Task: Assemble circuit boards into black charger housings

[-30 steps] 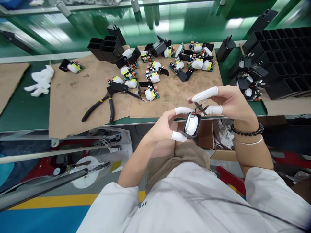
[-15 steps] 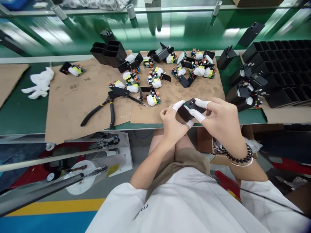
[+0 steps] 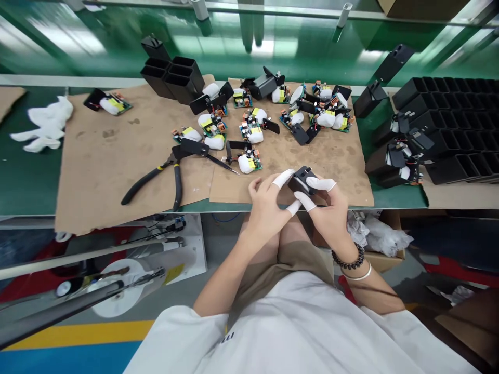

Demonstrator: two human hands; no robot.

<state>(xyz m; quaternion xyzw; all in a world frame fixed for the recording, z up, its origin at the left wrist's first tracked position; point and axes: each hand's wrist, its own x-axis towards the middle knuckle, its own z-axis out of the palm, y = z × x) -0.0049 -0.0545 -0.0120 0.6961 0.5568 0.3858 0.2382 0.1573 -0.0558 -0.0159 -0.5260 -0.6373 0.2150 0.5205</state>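
Note:
Between my two hands, just above the front edge of the cardboard, is a black plastic adapter case (image 3: 302, 179). My left hand (image 3: 268, 203) grips it from the left, with white finger cots on thumb and forefinger. From the right, my right hand (image 3: 328, 206) closes on the same case, its cot-covered finger and thumb against the near side. The case's inside is hidden. Left of my hands, a circuit board (image 3: 249, 162) with a white lump and yellow part lies on the cardboard (image 3: 156, 182). Black-handled pliers (image 3: 177, 176) lie further left, beside pointed tweezers (image 3: 224, 164).
More circuit boards (image 3: 253, 125) with black end plates are scattered behind. Empty black cases (image 3: 173, 78) stand at the back left, and many rows of cases (image 3: 448, 124) at the right. White gloves (image 3: 44, 123) lie at the far left. A cardboard box (image 3: 384, 259) sits below the bench.
My right hand has drawn in lower and closer to my left, its fingers now on the near side of the case. The case has turned in my hands. The camera view has shifted slightly.

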